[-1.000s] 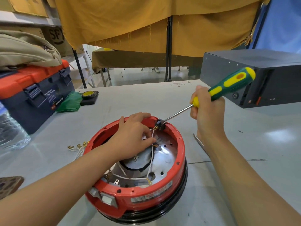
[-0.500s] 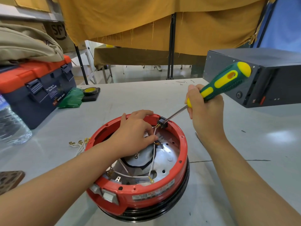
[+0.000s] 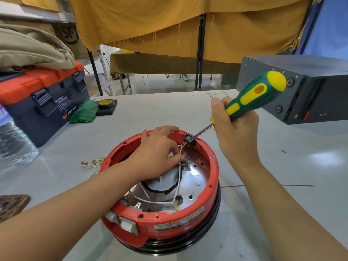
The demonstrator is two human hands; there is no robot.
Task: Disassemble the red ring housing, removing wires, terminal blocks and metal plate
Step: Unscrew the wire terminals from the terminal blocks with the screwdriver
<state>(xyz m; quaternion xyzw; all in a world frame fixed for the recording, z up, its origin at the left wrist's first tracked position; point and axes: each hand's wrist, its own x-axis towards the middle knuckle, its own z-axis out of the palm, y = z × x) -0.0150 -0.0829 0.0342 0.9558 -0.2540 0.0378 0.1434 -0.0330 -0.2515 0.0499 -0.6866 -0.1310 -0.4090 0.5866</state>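
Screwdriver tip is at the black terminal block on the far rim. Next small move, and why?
Probably turn the screwdriver to loosen that terminal block. The right hand grips the handle with the tip seated on the block, which still sits on the red ring housing, and the left hand pinches its white wire.

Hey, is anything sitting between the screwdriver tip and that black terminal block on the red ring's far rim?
Nothing visible. The screwdriver, gripped by the right hand, already has its tip at the black terminal block. The left hand pinches a white wire beside it, clear of the shaft.
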